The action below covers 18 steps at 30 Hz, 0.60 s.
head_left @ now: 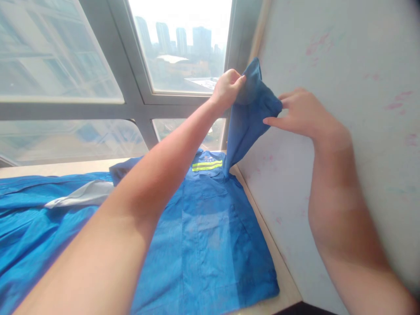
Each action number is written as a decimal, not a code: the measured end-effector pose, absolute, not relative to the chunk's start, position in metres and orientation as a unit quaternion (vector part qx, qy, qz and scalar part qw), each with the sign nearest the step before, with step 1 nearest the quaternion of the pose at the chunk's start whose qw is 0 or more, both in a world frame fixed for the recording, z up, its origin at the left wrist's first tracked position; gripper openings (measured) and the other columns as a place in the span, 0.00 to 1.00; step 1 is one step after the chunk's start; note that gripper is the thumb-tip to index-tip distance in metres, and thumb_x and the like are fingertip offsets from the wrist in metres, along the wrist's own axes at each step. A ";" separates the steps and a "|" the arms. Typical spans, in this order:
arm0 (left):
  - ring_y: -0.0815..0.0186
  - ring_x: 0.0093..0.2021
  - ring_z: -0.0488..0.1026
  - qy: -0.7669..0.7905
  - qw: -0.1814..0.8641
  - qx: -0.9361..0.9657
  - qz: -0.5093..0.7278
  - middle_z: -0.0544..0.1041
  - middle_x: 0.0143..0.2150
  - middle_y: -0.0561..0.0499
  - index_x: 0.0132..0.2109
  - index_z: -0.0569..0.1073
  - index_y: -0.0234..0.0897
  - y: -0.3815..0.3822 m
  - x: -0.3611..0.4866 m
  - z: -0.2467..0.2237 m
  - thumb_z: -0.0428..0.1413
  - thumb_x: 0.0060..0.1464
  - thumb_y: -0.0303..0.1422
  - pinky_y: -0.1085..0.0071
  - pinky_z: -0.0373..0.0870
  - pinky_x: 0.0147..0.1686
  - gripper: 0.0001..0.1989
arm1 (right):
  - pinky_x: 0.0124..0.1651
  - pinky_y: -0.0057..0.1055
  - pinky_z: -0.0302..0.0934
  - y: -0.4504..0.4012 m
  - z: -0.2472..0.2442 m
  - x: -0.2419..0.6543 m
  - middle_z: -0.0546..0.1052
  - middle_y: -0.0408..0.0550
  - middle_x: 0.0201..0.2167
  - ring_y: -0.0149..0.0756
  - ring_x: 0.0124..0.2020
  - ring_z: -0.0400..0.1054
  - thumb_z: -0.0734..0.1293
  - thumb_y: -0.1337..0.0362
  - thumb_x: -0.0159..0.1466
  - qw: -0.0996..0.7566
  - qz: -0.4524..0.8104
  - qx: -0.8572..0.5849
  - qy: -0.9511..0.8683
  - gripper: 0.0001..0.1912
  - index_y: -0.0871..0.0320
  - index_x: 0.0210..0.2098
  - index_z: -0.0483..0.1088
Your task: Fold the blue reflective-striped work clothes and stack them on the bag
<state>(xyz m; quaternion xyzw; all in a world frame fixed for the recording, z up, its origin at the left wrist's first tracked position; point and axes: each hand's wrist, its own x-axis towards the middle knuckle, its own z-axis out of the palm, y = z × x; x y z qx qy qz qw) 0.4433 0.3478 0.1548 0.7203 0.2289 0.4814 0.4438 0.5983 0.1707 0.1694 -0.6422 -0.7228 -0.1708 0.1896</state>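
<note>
Blue work jacket [210,245] w/ hi-vis yellow strip [207,166] lay on the pale windowsill [288,292], one sleeve [251,109] held up. Person's L hand [229,87] pinched sleeve's end; R hand [303,113] had thumb & fingertips at its edge, couldn't tell if gripping. Hazy bldgs [201,40] stood beyond window frame [139,109].

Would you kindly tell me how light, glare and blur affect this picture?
Head view, top: glare bleaches the sky almost white, and the distant buildings look hazy; head view, centre: a shadow edge runs down the blue jacket, darker on the side by the wall; head view, right: the right forearm looks slightly blurred.
</note>
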 end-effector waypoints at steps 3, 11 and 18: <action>0.65 0.43 0.55 0.240 0.450 0.698 0.503 0.61 0.23 0.55 0.30 0.59 0.44 0.347 0.438 0.155 0.51 0.69 0.33 0.66 0.57 0.52 0.16 | 0.51 0.53 0.63 0.170 0.170 0.595 0.79 0.50 0.45 0.58 0.54 0.67 0.66 0.50 0.64 0.223 -0.201 -0.640 -0.708 0.12 0.46 0.42 0.78; 0.68 0.36 0.61 0.232 0.511 0.681 0.471 0.66 0.28 0.56 0.34 0.65 0.42 0.326 0.424 0.157 0.53 0.67 0.39 0.68 0.64 0.38 0.12 | 0.46 0.44 0.61 0.215 0.148 0.610 0.81 0.52 0.41 0.50 0.46 0.69 0.56 0.45 0.71 0.344 -0.107 -0.727 -0.584 0.23 0.50 0.56 0.69; 0.67 0.41 0.73 0.097 0.547 0.736 0.386 0.77 0.43 0.53 0.54 0.68 0.39 0.309 0.404 0.151 0.60 0.52 0.22 0.66 0.70 0.44 0.22 | 0.39 0.36 0.59 0.268 0.146 0.613 0.81 0.53 0.43 0.40 0.43 0.68 0.39 0.31 0.65 0.419 -0.021 -0.695 -0.583 0.48 0.58 0.66 0.58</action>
